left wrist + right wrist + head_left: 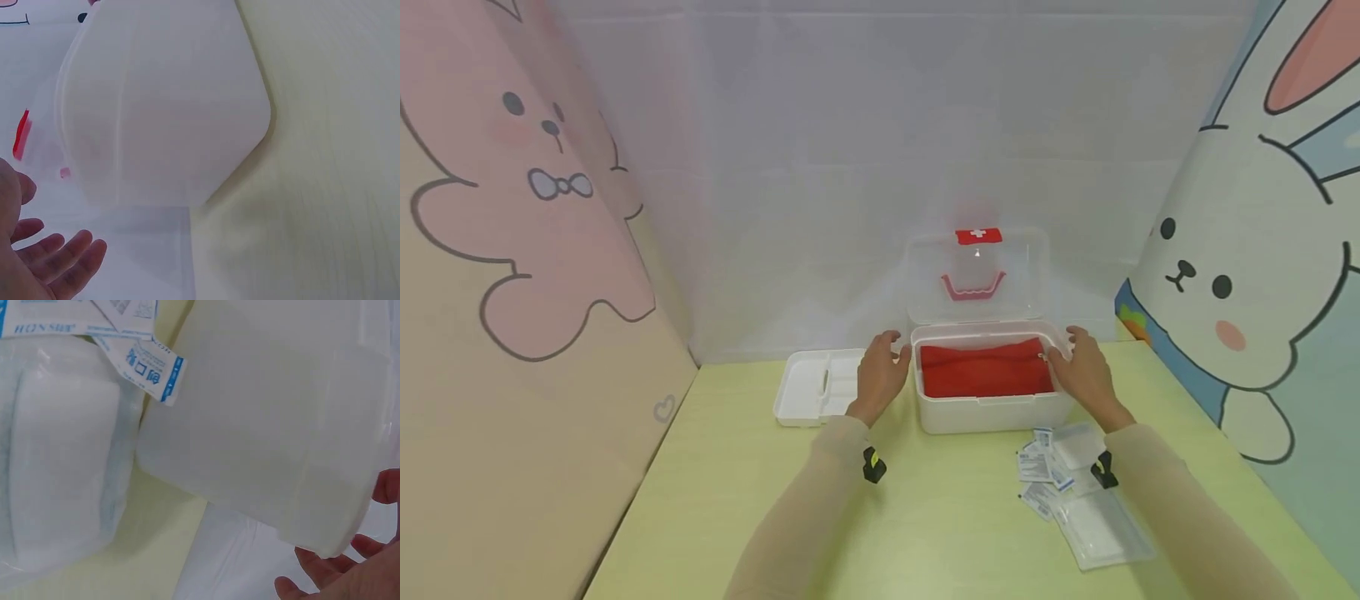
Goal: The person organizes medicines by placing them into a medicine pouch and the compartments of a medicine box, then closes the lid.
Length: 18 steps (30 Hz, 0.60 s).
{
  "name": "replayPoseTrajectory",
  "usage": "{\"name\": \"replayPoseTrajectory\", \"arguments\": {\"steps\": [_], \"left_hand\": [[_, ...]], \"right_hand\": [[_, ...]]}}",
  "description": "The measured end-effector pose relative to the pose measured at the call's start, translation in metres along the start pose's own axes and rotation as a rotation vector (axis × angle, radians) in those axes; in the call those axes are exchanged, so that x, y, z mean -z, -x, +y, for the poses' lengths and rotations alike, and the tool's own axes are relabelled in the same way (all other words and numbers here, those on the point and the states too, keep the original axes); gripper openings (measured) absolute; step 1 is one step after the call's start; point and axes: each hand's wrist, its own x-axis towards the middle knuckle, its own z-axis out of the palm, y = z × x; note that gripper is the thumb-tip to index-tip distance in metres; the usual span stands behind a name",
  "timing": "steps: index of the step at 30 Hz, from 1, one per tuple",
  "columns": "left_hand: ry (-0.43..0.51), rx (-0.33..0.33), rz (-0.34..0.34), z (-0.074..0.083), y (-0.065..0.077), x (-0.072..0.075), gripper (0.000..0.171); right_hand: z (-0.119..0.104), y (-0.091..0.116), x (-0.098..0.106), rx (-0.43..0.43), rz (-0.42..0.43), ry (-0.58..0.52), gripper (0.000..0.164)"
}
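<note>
A pale sheet (820, 125) backs the yellow table (760, 517). The left hand's (880, 379) relaxed fingers stand beside the box (992, 416); the right hand's (1086, 375), loosely bent, meet its rim, perhaps to steady it. White, near the table's back edge, it holds a red pouch (985, 372), its clear lid (1032, 279) raised, presumably for access.
</note>
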Motion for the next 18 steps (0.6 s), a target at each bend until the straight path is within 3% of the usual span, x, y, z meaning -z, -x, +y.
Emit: {"name": "replayPoseTrajectory", "arguments": {"steps": [10,18], "left_hand": [[0.055,-0.017,0.125,-0.016,0.006,0.052,0.038],[0.043,0.003,0.182,-0.033,0.015,0.091,0.037]], "right_hand": [[-0.054,0.015,0.016,0.086,0.064,-0.07,0.06],[-0.104,0.029,0.009,0.274,0.144,-0.152,0.054]]}}
